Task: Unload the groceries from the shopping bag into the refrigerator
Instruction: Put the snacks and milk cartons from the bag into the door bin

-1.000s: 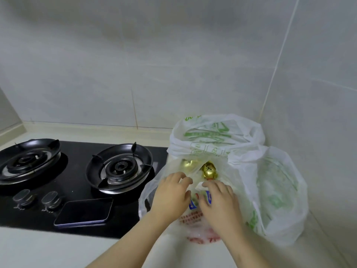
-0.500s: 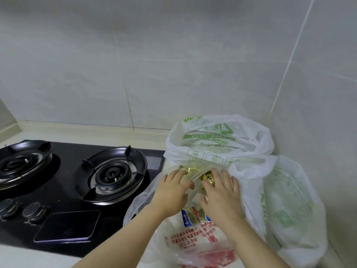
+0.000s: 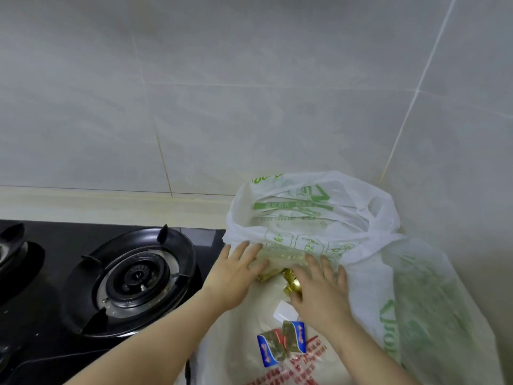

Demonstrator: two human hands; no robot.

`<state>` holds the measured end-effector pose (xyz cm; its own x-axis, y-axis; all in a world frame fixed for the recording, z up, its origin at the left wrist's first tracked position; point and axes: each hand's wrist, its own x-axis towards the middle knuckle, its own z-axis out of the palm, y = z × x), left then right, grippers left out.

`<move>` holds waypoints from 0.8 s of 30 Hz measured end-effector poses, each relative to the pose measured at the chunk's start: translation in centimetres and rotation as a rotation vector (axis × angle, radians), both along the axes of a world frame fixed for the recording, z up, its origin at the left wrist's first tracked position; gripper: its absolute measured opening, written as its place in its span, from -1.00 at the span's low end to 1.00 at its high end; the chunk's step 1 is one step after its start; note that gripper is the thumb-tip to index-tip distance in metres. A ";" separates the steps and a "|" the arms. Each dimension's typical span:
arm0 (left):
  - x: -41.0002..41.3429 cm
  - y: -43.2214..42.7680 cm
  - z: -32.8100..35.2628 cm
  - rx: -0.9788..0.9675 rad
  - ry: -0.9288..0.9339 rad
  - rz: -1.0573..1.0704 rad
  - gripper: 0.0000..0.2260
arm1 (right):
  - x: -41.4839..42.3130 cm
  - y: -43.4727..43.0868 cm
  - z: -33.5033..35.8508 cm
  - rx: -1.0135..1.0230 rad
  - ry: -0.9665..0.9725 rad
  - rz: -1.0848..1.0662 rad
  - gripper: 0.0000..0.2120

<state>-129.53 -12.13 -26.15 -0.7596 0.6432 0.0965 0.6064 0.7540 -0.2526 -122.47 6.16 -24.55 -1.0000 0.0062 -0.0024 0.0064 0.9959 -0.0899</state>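
Note:
A white plastic shopping bag (image 3: 313, 212) with green print stands on the counter in the corner by the tiled wall. In front of it lies a translucent white bag with red print (image 3: 244, 343), holding small blue and gold packets (image 3: 280, 345) and a gold foil-wrapped item (image 3: 291, 282). My left hand (image 3: 236, 276) rests on the thin plastic at the bag's mouth, fingers spread. My right hand (image 3: 319, 290) lies flat beside the gold item, fingers spread over the plastic. Whether either hand pinches the plastic is not visible. No refrigerator is in view.
A second green-printed bag (image 3: 433, 309) sits to the right against the side wall. A black gas hob with a round burner (image 3: 136, 276) lies to the left of the bags. A pale counter ledge (image 3: 111, 204) runs along the back wall.
Both hands have moved forward and up to the mouth of the bag, with fingers now spread. The view has shifted right; the phone and knobs on the hob have left the frame.

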 end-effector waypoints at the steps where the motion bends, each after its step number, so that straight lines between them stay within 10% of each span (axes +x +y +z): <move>1: -0.6 0.1 0.1 0.033 -0.004 0.009 -0.34 | -0.3 0.0 -0.2 0.003 -0.025 -0.013 -0.47; 9: -2.7 2.8 0.5 0.099 0.014 0.188 -0.46 | -2.6 -0.1 -0.9 0.040 -0.028 -0.100 -0.44; 16: -3.2 2.5 -1.8 0.240 -0.123 -0.138 -0.67 | -2.1 0.2 -1.6 -0.017 -0.032 0.005 -0.63; 24: -3.4 3.2 -3.2 0.213 -0.184 -0.059 -0.41 | -2.4 1.1 -2.2 -0.038 -0.241 -0.027 -0.16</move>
